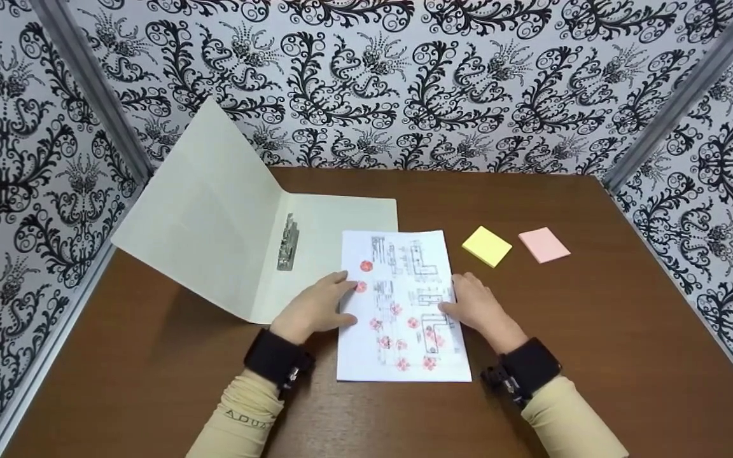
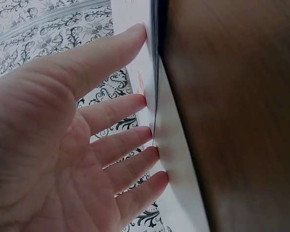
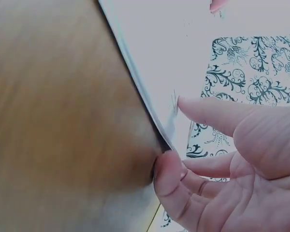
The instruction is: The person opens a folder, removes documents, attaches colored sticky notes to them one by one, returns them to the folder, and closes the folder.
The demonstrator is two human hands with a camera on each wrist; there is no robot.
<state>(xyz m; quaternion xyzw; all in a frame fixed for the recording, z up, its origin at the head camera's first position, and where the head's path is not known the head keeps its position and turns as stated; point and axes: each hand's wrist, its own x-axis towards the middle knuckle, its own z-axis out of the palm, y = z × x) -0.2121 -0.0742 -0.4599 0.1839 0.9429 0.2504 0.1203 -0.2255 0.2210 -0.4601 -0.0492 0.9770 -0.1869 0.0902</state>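
A stack of white paper sheets [image 1: 398, 305] lies in front of me, its top sheet printed with technical drawings and several red stamps. Its upper left part overlaps an opened cream folder [image 1: 325, 216]. My left hand [image 1: 319, 305] is at the stack's left edge; in the left wrist view its straight fingers [image 2: 135, 136] touch the side and the thumb rests on the top sheet. At the opposite edge, my right hand [image 1: 478, 308] pinches the stack, thumb [image 3: 208, 111] on top and curled fingers at the side. A metal lever clip [image 1: 288, 245] sits by the folder's spine.
The folder's cover [image 1: 201, 203] stands tilted up on the left. To the right of the papers lie a yellow sticky-note pad [image 1: 487, 246] and a pink one [image 1: 544, 245]. Patterned panels [image 1: 366, 83] surround the brown table [image 1: 595, 356] at the back and sides.
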